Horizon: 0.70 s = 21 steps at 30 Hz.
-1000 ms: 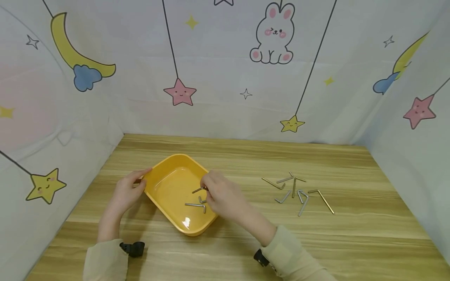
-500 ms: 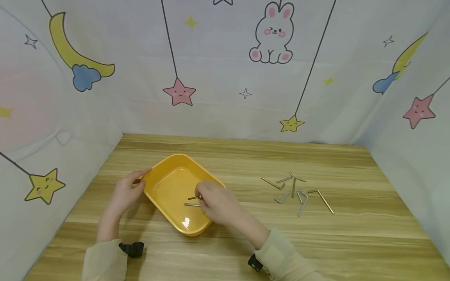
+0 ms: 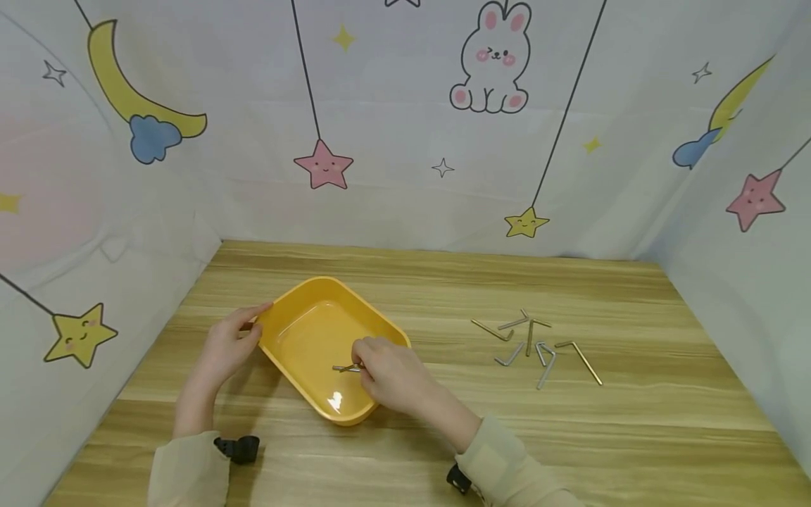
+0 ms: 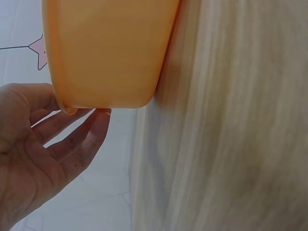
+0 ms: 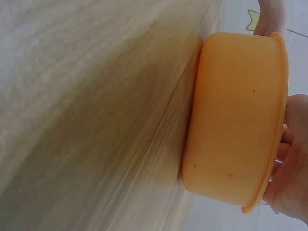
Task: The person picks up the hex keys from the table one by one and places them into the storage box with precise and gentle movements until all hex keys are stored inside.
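At the left, a yellow plastic tray point(image 3: 323, 317) sits on the table. My left hand point(image 3: 224, 345) holds its left corner, fingers at the rim and outer wall in the left wrist view. My right hand point(image 3: 389, 370) reaches over the tray's right rim and pinches a brass-coloured hex key point(image 3: 346, 369). The key's free end is low in the tray, crossing a silver hex key point(image 3: 336, 367) there; whether they touch I cannot tell. My right hand covers the rest of both keys. In the right wrist view, the tray wall point(image 5: 236, 115) hides the fingertips.
Several loose hex keys, silver and brass-coloured, lie to the right on the wooden table point(image 3: 443, 451), among them a long brass one point(image 3: 588, 365) and a silver one point(image 3: 510, 355). A printed white cloth point(image 3: 393, 211) walls the back and both sides.
My right hand has moved left and lower into the tray with the brass-coloured hex key, now covering more of the tray's contents. My left hand and the tray have stayed in place.
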Each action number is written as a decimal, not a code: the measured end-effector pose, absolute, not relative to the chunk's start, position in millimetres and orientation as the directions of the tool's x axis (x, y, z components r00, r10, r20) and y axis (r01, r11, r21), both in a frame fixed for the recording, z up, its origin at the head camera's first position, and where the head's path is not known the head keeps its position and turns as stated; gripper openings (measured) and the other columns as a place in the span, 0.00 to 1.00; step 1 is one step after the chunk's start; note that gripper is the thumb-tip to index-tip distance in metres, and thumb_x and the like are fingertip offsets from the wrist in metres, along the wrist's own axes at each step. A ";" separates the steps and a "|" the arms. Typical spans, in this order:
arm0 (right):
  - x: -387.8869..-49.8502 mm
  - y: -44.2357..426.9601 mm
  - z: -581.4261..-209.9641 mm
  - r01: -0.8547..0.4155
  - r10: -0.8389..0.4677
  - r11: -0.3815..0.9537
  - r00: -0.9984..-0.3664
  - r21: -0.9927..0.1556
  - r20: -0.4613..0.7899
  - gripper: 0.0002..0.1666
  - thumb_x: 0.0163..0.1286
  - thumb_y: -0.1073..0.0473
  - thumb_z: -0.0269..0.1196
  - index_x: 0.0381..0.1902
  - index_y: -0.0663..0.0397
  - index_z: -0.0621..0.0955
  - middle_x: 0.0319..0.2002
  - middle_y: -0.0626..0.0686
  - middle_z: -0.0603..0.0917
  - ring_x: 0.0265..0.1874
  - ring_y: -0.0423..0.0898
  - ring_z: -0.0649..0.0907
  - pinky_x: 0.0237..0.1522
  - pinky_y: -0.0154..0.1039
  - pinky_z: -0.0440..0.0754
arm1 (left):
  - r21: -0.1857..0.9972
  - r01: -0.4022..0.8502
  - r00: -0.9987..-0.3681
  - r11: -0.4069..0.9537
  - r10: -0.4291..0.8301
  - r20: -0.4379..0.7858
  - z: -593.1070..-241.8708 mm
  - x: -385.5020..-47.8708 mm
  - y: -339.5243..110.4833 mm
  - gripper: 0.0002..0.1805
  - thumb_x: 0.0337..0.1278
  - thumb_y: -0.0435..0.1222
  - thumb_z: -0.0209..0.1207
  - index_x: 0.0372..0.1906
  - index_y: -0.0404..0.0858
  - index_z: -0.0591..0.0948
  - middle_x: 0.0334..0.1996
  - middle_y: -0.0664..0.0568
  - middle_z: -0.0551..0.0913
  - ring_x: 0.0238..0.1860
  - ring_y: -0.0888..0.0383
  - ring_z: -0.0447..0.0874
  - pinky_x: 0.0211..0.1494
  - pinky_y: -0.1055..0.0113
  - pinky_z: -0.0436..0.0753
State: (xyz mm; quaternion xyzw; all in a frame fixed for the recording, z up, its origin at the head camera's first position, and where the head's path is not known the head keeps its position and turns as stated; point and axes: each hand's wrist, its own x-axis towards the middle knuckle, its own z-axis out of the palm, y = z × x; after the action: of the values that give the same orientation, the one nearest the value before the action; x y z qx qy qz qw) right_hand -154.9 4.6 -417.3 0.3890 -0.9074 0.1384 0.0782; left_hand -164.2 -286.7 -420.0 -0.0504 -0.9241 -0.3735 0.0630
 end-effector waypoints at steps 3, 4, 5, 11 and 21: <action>-154.9 4.2 -418.2 -0.729 -0.683 0.659 -0.683 -0.184 0.258 0.08 0.60 0.62 0.63 0.36 0.46 0.76 0.33 0.41 0.80 0.30 0.37 0.75 0.26 0.26 0.69 | 0.684 0.140 -0.987 0.716 0.049 0.151 -419.4 -164.5 -287.0 0.22 0.69 0.30 0.47 0.66 0.33 0.71 0.63 0.31 0.71 0.54 0.32 0.76 0.49 0.45 0.82; -154.9 4.2 -418.3 -0.730 -0.684 0.658 -0.682 -0.185 0.259 0.08 0.60 0.62 0.63 0.36 0.46 0.76 0.33 0.41 0.80 0.30 0.37 0.75 0.26 0.26 0.69 | 0.683 0.142 -0.987 0.716 0.050 0.152 -419.4 -164.5 -287.0 0.22 0.69 0.30 0.47 0.66 0.32 0.71 0.63 0.31 0.71 0.54 0.32 0.76 0.49 0.45 0.82; -154.8 4.1 -418.3 -0.730 -0.683 0.658 -0.682 -0.185 0.260 0.08 0.60 0.62 0.63 0.36 0.46 0.76 0.33 0.41 0.80 0.30 0.37 0.75 0.26 0.26 0.69 | 0.683 0.143 -0.987 0.716 0.052 0.153 -419.3 -164.5 -287.0 0.22 0.69 0.30 0.47 0.66 0.32 0.71 0.63 0.31 0.71 0.54 0.32 0.76 0.49 0.45 0.82; -155.2 4.6 -419.0 -0.730 -0.682 0.657 -0.682 -0.187 0.263 0.07 0.60 0.62 0.62 0.36 0.46 0.77 0.32 0.42 0.80 0.29 0.37 0.74 0.24 0.25 0.67 | 0.684 0.143 -0.986 0.715 0.047 0.157 -418.7 -163.6 -287.3 0.22 0.69 0.30 0.47 0.65 0.32 0.71 0.63 0.31 0.72 0.54 0.32 0.76 0.50 0.44 0.81; -155.7 12.1 -414.0 -0.714 -0.656 0.668 -0.699 -0.211 0.286 0.05 0.60 0.61 0.64 0.32 0.46 0.77 0.31 0.42 0.77 0.31 0.38 0.74 0.25 0.26 0.68 | 0.685 0.146 -0.986 0.714 0.049 0.158 -418.1 -163.1 -286.1 0.22 0.69 0.30 0.47 0.65 0.32 0.72 0.63 0.31 0.72 0.54 0.32 0.76 0.50 0.45 0.82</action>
State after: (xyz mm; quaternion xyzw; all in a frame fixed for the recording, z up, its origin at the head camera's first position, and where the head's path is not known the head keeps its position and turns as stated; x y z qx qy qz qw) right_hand -155.7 12.1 -414.0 0.3769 -0.9085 0.1548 0.0930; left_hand -163.1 -286.1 -418.1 -0.0528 -0.9234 -0.3747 0.0643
